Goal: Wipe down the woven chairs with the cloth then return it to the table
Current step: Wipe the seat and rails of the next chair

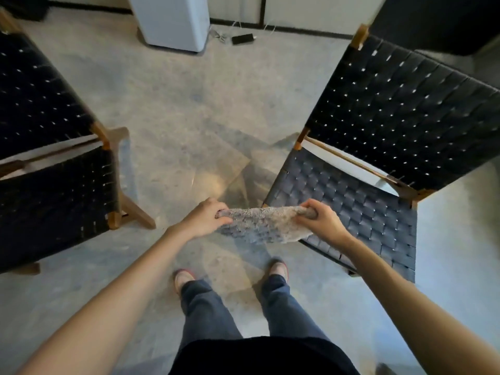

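Standing between two woven chairs, a person holds a grey, nubby cloth (pixel 263 224) stretched out at waist height between both fists. The left hand (pixel 204 219) is clenched around the cloth's left end and the right hand (pixel 322 219) is clenched around its right end, so the fabric spans the gap between them and sags a little along its lower edge. The cloth hangs over the floor and overlaps the front corner of the right chair's seat (pixel 357 209) in view; whether it touches the seat cannot be told. That right chair (pixel 405 112) has dark woven strapping on a wooden frame, its backrest tilted away. A matching left chair (pixel 54 169) stands well apart across the concrete floor (pixel 189 109). A white appliance (pixel 173 20) stands by the far wall, with a small black device (pixel 242 38) on the floor beside it.
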`<action>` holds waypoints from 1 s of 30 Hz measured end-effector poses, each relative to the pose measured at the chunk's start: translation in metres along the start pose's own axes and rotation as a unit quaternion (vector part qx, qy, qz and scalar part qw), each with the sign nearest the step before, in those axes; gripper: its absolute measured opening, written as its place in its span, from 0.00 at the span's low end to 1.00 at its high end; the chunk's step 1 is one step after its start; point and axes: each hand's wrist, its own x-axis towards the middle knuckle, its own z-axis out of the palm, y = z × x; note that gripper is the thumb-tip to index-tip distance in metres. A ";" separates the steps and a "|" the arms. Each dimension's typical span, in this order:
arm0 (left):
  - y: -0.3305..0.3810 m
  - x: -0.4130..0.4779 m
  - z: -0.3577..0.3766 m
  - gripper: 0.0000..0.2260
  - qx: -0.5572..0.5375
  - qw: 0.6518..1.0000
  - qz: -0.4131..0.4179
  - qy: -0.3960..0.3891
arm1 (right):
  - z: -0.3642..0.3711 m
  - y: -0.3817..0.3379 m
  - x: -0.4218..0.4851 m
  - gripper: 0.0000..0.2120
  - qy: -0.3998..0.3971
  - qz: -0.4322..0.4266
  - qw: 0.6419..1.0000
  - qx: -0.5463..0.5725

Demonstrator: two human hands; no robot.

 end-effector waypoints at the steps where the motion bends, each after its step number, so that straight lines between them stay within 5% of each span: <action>1: 0.008 0.010 0.011 0.10 0.005 1.000 -0.008 -0.001 | -0.007 0.017 0.000 0.05 -0.006 0.011 1.000 0.000; 8: 0.036 0.073 0.058 0.13 0.010 0.999 -0.035 -0.007 | -0.027 0.102 0.012 0.10 0.017 0.078 0.994 0.070; 19: 0.012 0.180 0.119 0.04 -0.208 0.974 -0.095 0.010 | -0.002 0.176 0.067 0.14 0.190 0.113 0.973 0.062; 24: -0.015 0.239 0.139 0.10 -0.159 0.987 -0.018 -0.006 | 0.021 0.229 0.118 0.14 0.205 0.114 0.971 0.044; 30: -0.042 0.315 0.181 0.10 -0.147 0.980 0.071 0.115 | 0.055 0.298 0.194 0.18 0.319 0.105 0.939 0.074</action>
